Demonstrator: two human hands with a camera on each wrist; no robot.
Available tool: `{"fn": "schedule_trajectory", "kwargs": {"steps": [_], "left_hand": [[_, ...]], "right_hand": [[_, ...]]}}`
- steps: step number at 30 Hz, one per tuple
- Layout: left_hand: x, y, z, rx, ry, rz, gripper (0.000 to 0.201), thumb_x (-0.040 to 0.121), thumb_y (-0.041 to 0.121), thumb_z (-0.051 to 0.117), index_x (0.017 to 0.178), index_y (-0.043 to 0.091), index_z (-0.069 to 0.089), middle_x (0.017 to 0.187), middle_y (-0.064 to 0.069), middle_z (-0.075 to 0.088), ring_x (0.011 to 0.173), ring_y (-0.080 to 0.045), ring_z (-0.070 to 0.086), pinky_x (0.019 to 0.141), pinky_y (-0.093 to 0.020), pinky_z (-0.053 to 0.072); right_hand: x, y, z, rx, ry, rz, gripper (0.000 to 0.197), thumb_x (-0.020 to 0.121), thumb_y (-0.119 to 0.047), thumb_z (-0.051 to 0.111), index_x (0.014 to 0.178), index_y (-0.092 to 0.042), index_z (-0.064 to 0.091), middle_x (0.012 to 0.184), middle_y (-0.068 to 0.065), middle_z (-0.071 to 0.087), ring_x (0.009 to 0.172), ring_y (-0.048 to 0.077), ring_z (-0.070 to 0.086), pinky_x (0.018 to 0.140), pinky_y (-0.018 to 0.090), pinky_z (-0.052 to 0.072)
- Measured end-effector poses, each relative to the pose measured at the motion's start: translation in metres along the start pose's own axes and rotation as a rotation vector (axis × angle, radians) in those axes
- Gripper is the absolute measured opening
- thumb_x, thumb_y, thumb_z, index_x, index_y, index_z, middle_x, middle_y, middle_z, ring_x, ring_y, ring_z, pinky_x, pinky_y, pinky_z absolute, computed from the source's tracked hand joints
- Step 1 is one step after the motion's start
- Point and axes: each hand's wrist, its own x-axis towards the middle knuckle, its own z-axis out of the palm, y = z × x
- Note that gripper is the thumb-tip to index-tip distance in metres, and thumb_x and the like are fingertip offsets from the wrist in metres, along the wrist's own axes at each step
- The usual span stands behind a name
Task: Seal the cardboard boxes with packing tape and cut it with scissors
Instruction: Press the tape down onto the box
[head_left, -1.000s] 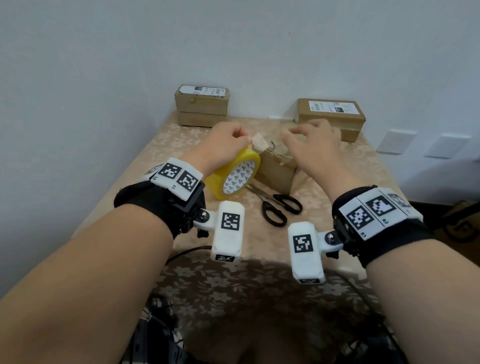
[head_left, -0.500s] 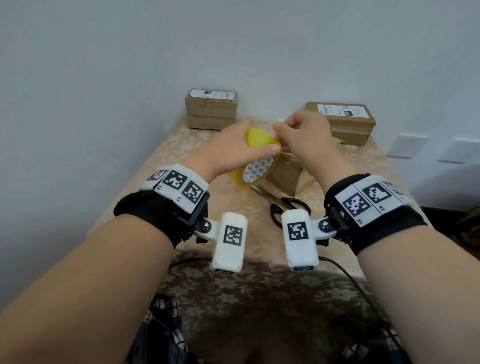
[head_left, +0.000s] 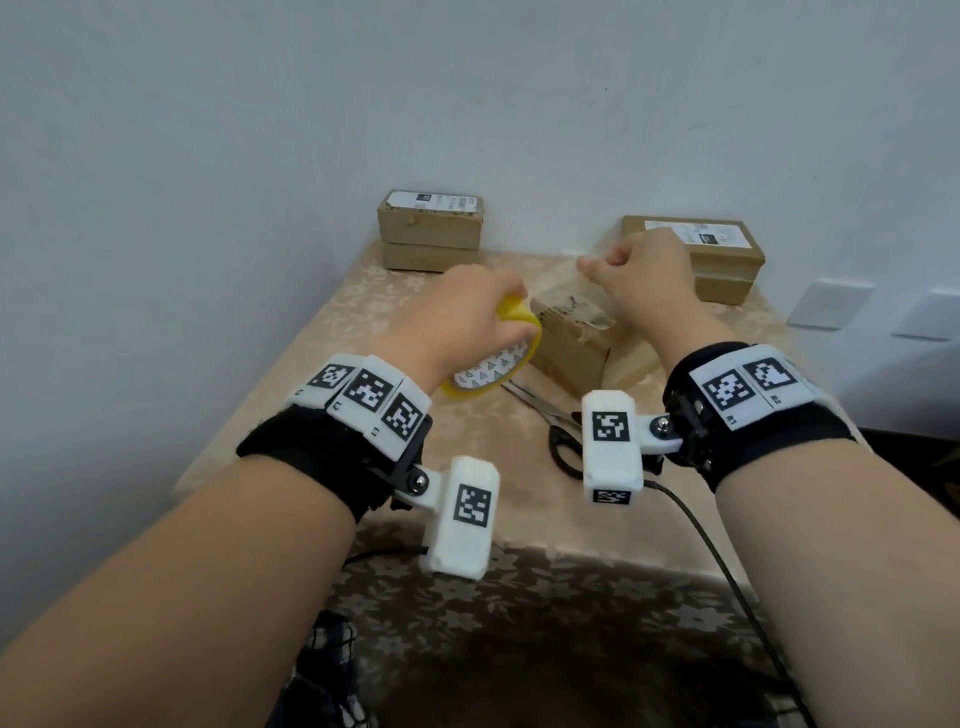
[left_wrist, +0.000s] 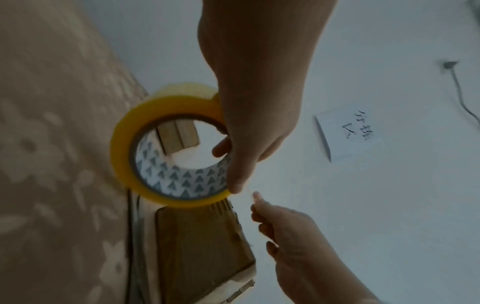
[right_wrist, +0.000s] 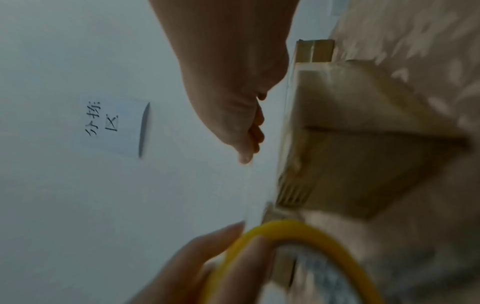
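On the desk, under a beige floral cloth, the cardboard box being worked on sits in the middle, one flap lying out to its right side. Behind it against the wall, a stack of two boxes stands at the back left and another stack at the back right, both with white labels on top. The left hand is up just left of the middle box and its grip is closed on the yellow tape roll: thumb across the outer band, a fingertip hooked into the patterned core. The right hand is raised over the box's far side, fingers curled in, thumb and forefinger pinching the free end of the clear tape strip, which runs taut from the roll up to that pinch. Black-handled scissors lie flat on the cloth in front of the box, blades pointing at the roll, partly hidden by the right wrist camera.
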Motion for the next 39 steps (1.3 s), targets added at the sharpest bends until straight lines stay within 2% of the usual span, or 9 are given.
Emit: {"fn": "schedule_trajectory", "kwargs": {"steps": [14, 17, 20, 23, 26, 29, 31, 34, 39], "left_hand": [[0.015, 0.017, 0.007, 0.082, -0.118, -0.038, 0.039, 0.089, 0.041, 0.057, 0.122, 0.02, 0.059, 0.115, -0.008, 0.062, 0.109, -0.025, 0.054, 0.081, -0.033, 0.045], [0.017, 0.017, 0.011, 0.094, -0.147, -0.035, 0.04, 0.09, 0.04, 0.057, 0.123, 0.018, 0.06, 0.116, -0.007, 0.063, 0.107, -0.025, 0.056, 0.081, -0.032, 0.045], [0.017, 0.017, 0.012, 0.101, -0.148, -0.029, 0.042, 0.09, 0.04, 0.056, 0.126, 0.019, 0.058, 0.118, -0.006, 0.062, 0.11, -0.024, 0.055, 0.078, -0.029, 0.04], [0.018, 0.016, 0.012, 0.111, -0.155, -0.019, 0.041, 0.091, 0.04, 0.056, 0.126, 0.018, 0.058, 0.117, -0.006, 0.063, 0.108, -0.024, 0.056, 0.077, -0.029, 0.042], [0.018, 0.017, 0.011, 0.119, -0.172, -0.013, 0.039, 0.091, 0.04, 0.055, 0.124, 0.02, 0.059, 0.113, -0.005, 0.063, 0.106, -0.024, 0.057, 0.074, -0.029, 0.041], [0.017, 0.015, 0.01, 0.115, -0.193, -0.011, 0.036, 0.09, 0.039, 0.055, 0.121, 0.022, 0.061, 0.105, -0.003, 0.063, 0.103, -0.023, 0.057, 0.073, -0.031, 0.043], [0.016, 0.011, 0.01, 0.107, -0.21, -0.019, 0.043, 0.089, 0.041, 0.056, 0.128, 0.023, 0.056, 0.117, -0.004, 0.061, 0.11, -0.024, 0.055, 0.086, -0.036, 0.047], [0.013, 0.003, 0.011, 0.05, -0.189, -0.044, 0.058, 0.087, 0.044, 0.06, 0.138, 0.02, 0.044, 0.134, -0.005, 0.052, 0.122, -0.023, 0.048, 0.096, -0.036, 0.042], [0.008, -0.003, 0.012, -0.111, -0.069, -0.082, 0.053, 0.084, 0.042, 0.065, 0.127, 0.019, 0.043, 0.12, -0.008, 0.055, 0.106, -0.023, 0.052, 0.077, -0.03, 0.038]], "right_hand": [[0.011, 0.011, 0.011, -0.201, -0.056, 0.042, 0.037, 0.086, -0.041, 0.066, 0.059, -0.025, 0.048, 0.078, -0.002, 0.055, 0.103, 0.027, 0.058, 0.102, 0.046, 0.04], [0.013, 0.014, 0.017, -0.269, -0.061, 0.014, 0.029, 0.082, -0.045, 0.068, 0.081, -0.018, 0.058, 0.097, 0.005, 0.06, 0.107, 0.03, 0.057, 0.098, 0.046, 0.043], [0.014, 0.025, 0.014, -0.266, 0.015, 0.027, 0.063, 0.079, -0.044, 0.071, 0.124, -0.009, 0.044, 0.126, 0.014, 0.048, 0.116, 0.034, 0.049, 0.097, 0.047, 0.041], [0.013, 0.035, 0.006, -0.305, -0.009, -0.216, 0.042, 0.092, -0.034, 0.051, 0.13, -0.017, 0.051, 0.138, 0.01, 0.045, 0.128, 0.03, 0.041, 0.106, 0.046, 0.028], [0.007, 0.03, 0.005, -0.356, -0.404, -0.438, 0.052, 0.096, -0.045, 0.029, 0.143, -0.027, 0.042, 0.156, -0.005, 0.026, 0.147, 0.019, 0.015, 0.117, 0.049, -0.002], [0.0, 0.026, 0.006, -0.5, -0.63, -0.403, 0.072, 0.089, -0.07, 0.022, 0.151, -0.033, 0.018, 0.16, -0.009, 0.009, 0.148, 0.012, 0.003, 0.116, 0.053, -0.009], [-0.004, 0.028, 0.006, -0.607, -0.646, -0.406, 0.09, 0.078, -0.079, 0.03, 0.152, -0.035, 0.006, 0.161, -0.008, 0.0, 0.148, 0.013, -0.001, 0.116, 0.055, -0.008], [-0.008, 0.026, 0.01, -0.635, -0.589, -0.365, 0.081, 0.089, -0.063, 0.045, 0.152, -0.036, 0.002, 0.161, -0.007, -0.002, 0.148, 0.017, -0.001, 0.116, 0.055, -0.004], [-0.015, 0.02, 0.023, -0.611, -0.46, -0.229, 0.067, 0.094, -0.048, 0.04, 0.152, -0.033, 0.011, 0.161, -0.006, 0.005, 0.148, 0.022, 0.005, 0.114, 0.061, 0.0]]}}
